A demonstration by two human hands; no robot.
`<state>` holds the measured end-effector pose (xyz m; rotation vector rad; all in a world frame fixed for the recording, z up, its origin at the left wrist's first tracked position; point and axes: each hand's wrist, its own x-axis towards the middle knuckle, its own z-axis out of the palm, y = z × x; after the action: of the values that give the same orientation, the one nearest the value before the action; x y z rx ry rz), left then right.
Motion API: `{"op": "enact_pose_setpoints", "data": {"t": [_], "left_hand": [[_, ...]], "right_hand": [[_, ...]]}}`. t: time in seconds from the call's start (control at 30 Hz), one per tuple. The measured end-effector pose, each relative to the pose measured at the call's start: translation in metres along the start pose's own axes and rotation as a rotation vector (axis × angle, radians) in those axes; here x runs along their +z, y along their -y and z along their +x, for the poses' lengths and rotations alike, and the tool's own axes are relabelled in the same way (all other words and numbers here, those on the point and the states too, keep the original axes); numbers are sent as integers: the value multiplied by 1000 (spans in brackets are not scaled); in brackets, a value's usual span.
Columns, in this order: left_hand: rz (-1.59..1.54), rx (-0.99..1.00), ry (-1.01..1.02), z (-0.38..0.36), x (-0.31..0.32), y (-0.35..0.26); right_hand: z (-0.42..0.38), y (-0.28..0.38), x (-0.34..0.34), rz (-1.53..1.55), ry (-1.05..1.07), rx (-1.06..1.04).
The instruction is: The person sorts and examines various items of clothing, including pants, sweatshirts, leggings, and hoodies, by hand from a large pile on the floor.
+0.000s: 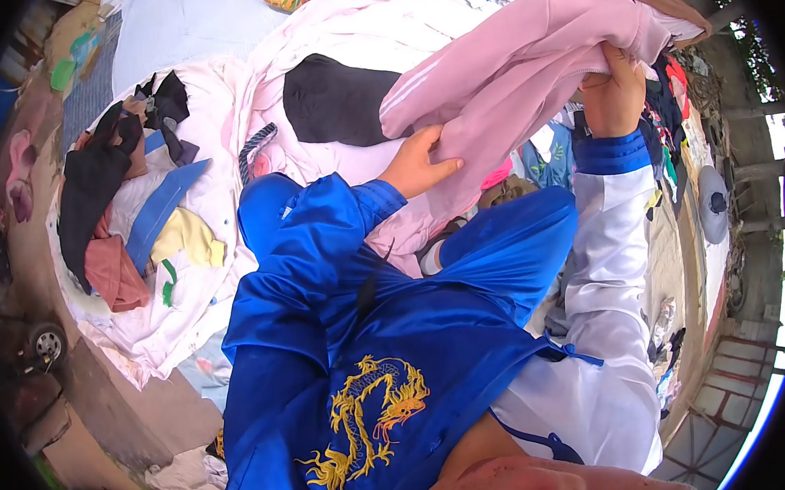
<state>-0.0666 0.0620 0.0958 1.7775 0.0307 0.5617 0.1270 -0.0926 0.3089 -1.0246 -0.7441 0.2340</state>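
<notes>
In the head view, your left hand (pixel 416 164) is at the near left edge of a long dusty-pink fabric garment with white stripes (pixel 525 53), thumb spread from the fingers; whether it pinches the cloth you cannot tell. Your right hand (pixel 615 95) reaches under the garment's raised right end, fingers mostly hidden, so its closure cannot be told. The garment stretches between both hands, right of a flat black cloth (pixel 339 103) on a pale pink sheet (pixel 343 19).
</notes>
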Motion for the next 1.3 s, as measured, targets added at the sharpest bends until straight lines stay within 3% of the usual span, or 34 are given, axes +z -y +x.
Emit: {"op": "enact_pose_setpoints", "data": {"t": [0.17,0.27,0.37,0.47,0.6,0.67,0.8,0.9,0.93,1.03,1.13,1.23,1.3], "left_hand": [[210,-25,-219,-15,10,-13],[127,-308,-49,-21,4,-14],[-448,-617,101,-22,-1,18],[-674,-528,121,-23,4,34],[-577,-526,223,-23,15,47],[-590,-484,174,-29,27,67],[-691,-450,-33,-32,50,29],[-7,-291,220,-45,49,41],[232,-155,313,-54,52,56],[686,-126,568,-67,61,26],[619,-47,630,-97,72,70],[816,-146,843,-98,69,69],[945,-174,830,-101,61,67]], "right_hand": [[-14,-15,-1,-102,-147,40],[-18,-30,-10,-154,-204,91],[-27,-38,-9,-167,-262,114],[-34,-47,-4,-163,-318,162],[-48,-57,-10,-125,-251,200],[-57,-57,-8,-51,-223,222],[-74,-48,6,30,-216,211],[-79,-46,0,70,-233,211],[-79,-45,-1,94,-236,205],[-81,-46,-3,78,-232,171],[-89,-54,-7,10,-220,165],[-95,-55,-4,-61,-189,173],[-98,-54,-4,-347,-139,75]]}}
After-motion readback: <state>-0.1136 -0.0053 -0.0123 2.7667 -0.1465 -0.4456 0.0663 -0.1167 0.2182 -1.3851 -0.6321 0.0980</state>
